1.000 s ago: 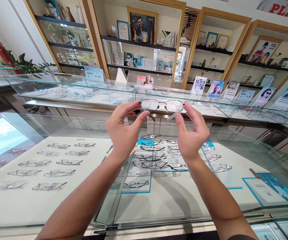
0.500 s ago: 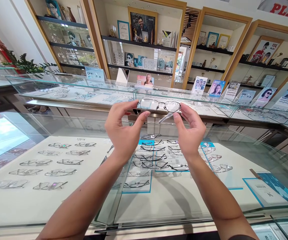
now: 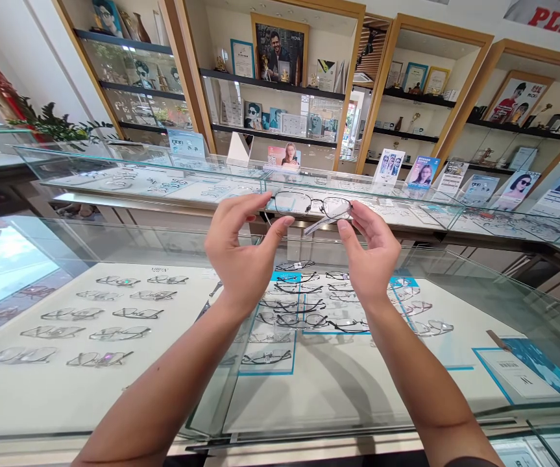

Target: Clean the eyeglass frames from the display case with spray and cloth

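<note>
A pair of thin dark-rimmed eyeglasses [image 3: 315,206] is held up in the air over the glass display case [image 3: 338,402], lenses facing me. My left hand [image 3: 245,243] pinches the left end of the frame between thumb and fingers. At the opposite end, my right hand [image 3: 370,243] grips the frame near its hinge in the same way. One temple arm [image 3: 319,224] slants down and inward from the right side. Below the hands, rows of dark eyeglass frames [image 3: 302,320] lie inside the case.
More eyeglasses [image 3: 119,333] lie in the left part of the case. A blue-edged card [image 3: 523,375] is at the right. Beyond, a second glass counter [image 3: 202,187] carries several standing cards [image 3: 389,167]. Wooden shelves [image 3: 270,81] line the back wall.
The eyeglasses have tilted slightly, and the visible temple arm has shifted a little up and left. Both hands keep their hold, nearly still.
</note>
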`<action>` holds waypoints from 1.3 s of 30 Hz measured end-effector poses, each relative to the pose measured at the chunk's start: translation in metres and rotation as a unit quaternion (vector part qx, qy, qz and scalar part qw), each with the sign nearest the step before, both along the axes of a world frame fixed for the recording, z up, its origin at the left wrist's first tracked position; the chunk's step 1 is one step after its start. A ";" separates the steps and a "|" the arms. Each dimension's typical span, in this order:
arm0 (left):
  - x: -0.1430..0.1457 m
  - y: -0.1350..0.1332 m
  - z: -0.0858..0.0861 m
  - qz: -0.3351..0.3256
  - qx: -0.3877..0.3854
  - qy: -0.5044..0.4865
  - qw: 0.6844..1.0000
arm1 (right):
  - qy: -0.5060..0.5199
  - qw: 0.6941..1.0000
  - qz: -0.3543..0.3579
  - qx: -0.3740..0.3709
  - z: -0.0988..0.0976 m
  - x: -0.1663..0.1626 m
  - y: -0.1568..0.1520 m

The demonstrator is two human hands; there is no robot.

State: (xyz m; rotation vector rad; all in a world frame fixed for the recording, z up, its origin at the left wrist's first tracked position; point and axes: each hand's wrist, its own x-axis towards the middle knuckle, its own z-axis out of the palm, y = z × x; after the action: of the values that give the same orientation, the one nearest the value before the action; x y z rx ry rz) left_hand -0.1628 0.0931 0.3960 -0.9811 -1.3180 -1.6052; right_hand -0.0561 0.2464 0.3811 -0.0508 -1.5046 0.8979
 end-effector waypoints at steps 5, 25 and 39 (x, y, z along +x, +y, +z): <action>0.000 0.000 0.000 0.030 -0.012 -0.018 0.999 | -0.008 1.000 -0.007 0.003 0.000 0.000 0.000; -0.007 0.002 -0.004 -0.063 -0.039 -0.078 0.994 | 0.013 0.997 -0.061 0.047 0.006 0.007 -0.007; -0.012 0.007 -0.007 -0.092 -0.051 -0.112 0.988 | 0.013 0.992 -0.094 0.088 0.008 0.010 -0.007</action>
State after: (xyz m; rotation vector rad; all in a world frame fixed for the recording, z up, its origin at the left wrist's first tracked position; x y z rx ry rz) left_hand -0.1745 0.0998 0.3892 -1.0337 -1.5095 -1.8469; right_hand -0.0457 0.2394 0.3886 -0.0507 -1.5216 0.6116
